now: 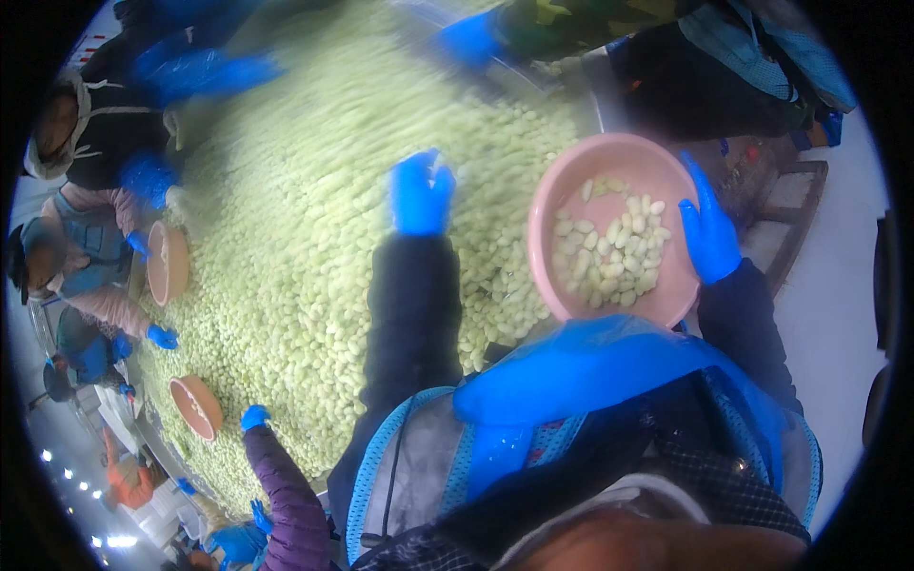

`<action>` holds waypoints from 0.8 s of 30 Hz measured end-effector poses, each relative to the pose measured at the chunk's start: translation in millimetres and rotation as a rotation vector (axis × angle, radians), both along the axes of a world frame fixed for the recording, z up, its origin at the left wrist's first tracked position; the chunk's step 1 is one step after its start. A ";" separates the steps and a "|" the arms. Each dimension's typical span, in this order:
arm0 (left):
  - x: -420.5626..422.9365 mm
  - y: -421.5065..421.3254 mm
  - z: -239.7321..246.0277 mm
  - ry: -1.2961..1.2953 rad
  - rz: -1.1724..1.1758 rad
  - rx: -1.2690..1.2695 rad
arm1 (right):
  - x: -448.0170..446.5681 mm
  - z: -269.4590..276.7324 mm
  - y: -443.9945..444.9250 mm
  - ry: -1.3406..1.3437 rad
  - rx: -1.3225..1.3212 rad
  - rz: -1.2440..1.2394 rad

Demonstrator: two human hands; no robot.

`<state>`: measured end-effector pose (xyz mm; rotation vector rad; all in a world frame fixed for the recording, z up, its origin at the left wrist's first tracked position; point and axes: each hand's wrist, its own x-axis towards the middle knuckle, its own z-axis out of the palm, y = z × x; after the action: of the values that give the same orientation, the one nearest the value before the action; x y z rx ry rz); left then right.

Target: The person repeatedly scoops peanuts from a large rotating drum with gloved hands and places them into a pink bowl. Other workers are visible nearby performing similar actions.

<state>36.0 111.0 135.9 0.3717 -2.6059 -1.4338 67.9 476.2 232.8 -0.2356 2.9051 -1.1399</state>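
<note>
My left hand (pixel 423 194), in a blue glove, reaches over a broad heap of pale green, oval produce pieces (pixel 307 300); its fingers are apart, and whether they touch a piece is unclear. My right hand (pixel 709 227), gloved in blue too, rests with spread fingers against the right rim of a pink plastic basin (pixel 546 235). Inside the basin lie several dozen of the same pale pieces (pixel 621 250), gathered towards its middle and lower side. The basin stands at the edge of the heap, close in front of my blue apron (pixel 585 371).
Co-workers in blue gloves stand around the heap, at the left, top and lower left. Two smaller pink basins (pixel 168 264) (pixel 196 408) stand at the far left side. A blurred gloved hand (pixel 471 39) is near the top. A brown frame (pixel 800 214) lies at the right.
</note>
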 end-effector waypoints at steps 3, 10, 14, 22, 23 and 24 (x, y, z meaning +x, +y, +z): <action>45.3 47.4 52.9 0.373 -0.193 0.007 | -3.3 13.5 -4.4 -0.072 -0.057 0.080; 112.7 39.0 20.4 0.176 0.055 -0.004 | -34.5 -0.4 -2.6 -0.112 0.228 0.097; 150.3 24.8 -31.4 0.106 -0.100 -0.318 | -29.9 -2.7 -5.5 -0.095 0.093 0.122; 35.8 46.0 -75.7 0.315 -0.473 -0.580 | -30.4 -3.6 7.5 -0.244 0.251 -0.077; 20.9 41.8 -87.5 0.385 -0.530 -0.719 | -29.9 -3.8 2.7 -0.233 0.215 -0.062; 7.8 35.7 -87.1 0.338 -0.522 -0.756 | -29.3 -3.3 -0.8 -0.222 0.182 -0.048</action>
<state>43.8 146.7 48.9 -0.6157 -2.7832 -0.4197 38.6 475.4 229.5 -0.0338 2.8051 -0.8380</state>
